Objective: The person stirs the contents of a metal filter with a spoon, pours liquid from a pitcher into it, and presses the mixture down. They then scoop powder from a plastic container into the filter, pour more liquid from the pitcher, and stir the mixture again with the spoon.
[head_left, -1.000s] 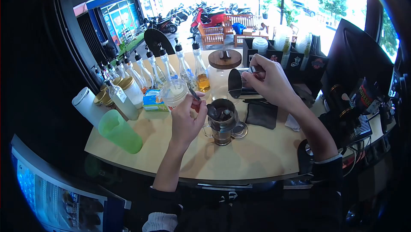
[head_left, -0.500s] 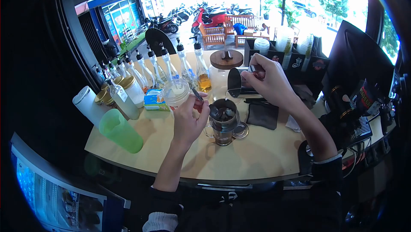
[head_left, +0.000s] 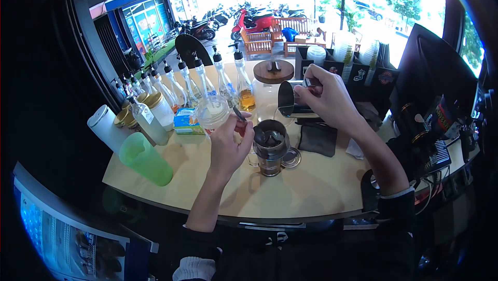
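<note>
A metal drip filter [head_left: 272, 145] with dark contents sits on a clear glass mug [head_left: 270, 167] at the counter's middle. My right hand [head_left: 328, 94] is closed on the handle of a metal pitcher [head_left: 286, 99], tipped left above the filter. From its lip a thin stream of liquid falls toward the filter. Fingers of my left hand [head_left: 231, 141] pinch a spoon [head_left: 237, 112] with a dark handle; its bowl is at the filter's left rim. A round metal lid [head_left: 291, 157] lies right of the mug.
Behind my left hand are a clear jar [head_left: 212, 111], a small box [head_left: 188, 121] and a row of pump bottles [head_left: 246, 81]. A green cup [head_left: 146, 159] stands left. A dark cloth [head_left: 317, 139], a cup holder [head_left: 363, 73] and a monitor [head_left: 436, 68] are right.
The pitcher has shifted very slightly right, and the stream from its lip now slants more visibly. My left hand and the spoon have hardly moved.
</note>
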Demonstrator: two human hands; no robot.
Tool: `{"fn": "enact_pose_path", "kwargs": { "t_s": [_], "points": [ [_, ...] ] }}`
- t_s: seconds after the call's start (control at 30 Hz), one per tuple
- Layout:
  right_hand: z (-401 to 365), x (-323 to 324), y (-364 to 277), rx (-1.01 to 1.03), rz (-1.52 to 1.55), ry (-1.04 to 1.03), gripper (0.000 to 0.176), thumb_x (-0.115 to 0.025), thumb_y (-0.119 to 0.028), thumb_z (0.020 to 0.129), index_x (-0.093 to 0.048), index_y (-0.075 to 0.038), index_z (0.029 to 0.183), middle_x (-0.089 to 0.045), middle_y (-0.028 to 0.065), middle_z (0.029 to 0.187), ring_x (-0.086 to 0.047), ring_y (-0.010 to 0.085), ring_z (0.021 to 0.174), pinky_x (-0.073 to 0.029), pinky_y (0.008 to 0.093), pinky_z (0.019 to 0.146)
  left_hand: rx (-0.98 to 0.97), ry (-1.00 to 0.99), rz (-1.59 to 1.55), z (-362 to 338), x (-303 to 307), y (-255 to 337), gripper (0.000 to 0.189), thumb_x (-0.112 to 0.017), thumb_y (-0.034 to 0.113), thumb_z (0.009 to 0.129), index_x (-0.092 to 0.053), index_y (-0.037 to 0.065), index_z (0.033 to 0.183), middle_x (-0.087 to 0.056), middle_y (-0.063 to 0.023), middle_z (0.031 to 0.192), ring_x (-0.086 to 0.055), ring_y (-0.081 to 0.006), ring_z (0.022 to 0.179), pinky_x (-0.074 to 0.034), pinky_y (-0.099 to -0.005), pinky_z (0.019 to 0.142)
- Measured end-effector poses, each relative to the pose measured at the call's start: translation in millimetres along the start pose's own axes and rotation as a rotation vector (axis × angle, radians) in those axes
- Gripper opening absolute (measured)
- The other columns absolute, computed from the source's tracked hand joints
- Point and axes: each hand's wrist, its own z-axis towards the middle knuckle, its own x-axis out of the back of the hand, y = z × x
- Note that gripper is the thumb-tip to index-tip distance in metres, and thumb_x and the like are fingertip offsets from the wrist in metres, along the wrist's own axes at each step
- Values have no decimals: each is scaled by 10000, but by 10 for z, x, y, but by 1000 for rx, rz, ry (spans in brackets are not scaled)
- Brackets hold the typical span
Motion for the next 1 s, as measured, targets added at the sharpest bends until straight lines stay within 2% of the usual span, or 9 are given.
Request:
{"fn": "enact_pose_path", "kwargs": {
  "t_s": [0.03, 0.1, 0.4, 1.0],
  "points": [
    [-6, 25, -28, -1, -1, 1, 266, -660, -101, 875, -426, -1, 797, -304, -19, 549, -308, 36, 558, -335, 258, 483, 1, 3, 1, 2, 0, 0, 130, -625, 40, 854, -603, 18, 981, -645, -73, 684, -661, -162, 616, -499, -295, 591],
    [-18, 83, -97, -85, 9, -44, 291, -663, -111, 845, -436, 64, 799, -526, 142, 689, -515, 130, 615, -502, 319, 599, -1, 4, -1, 1, -4, -12, 129, -624, 40, 854, -604, 18, 980, -644, -73, 683, -659, -161, 613, -498, -294, 590],
    [-55, 124, -97, -103, 54, -59, 296, -669, -104, 843, -427, 63, 800, -514, 133, 691, -476, 105, 623, -493, 305, 588, -5, 15, -7, -1, -6, -22, 136, -621, 36, 852, -606, 20, 987, -642, -74, 682, -656, -157, 611, -497, -292, 585],
    [-43, 97, -139, -85, 60, -59, 290, -662, -96, 843, -422, 60, 795, -507, 133, 695, -477, 124, 614, -498, 307, 595, 17, -1, -20, -11, -4, -9, 149, -622, 28, 849, -601, 13, 996, -649, -75, 697, -663, -163, 625, -502, -296, 600]
  ]
}}
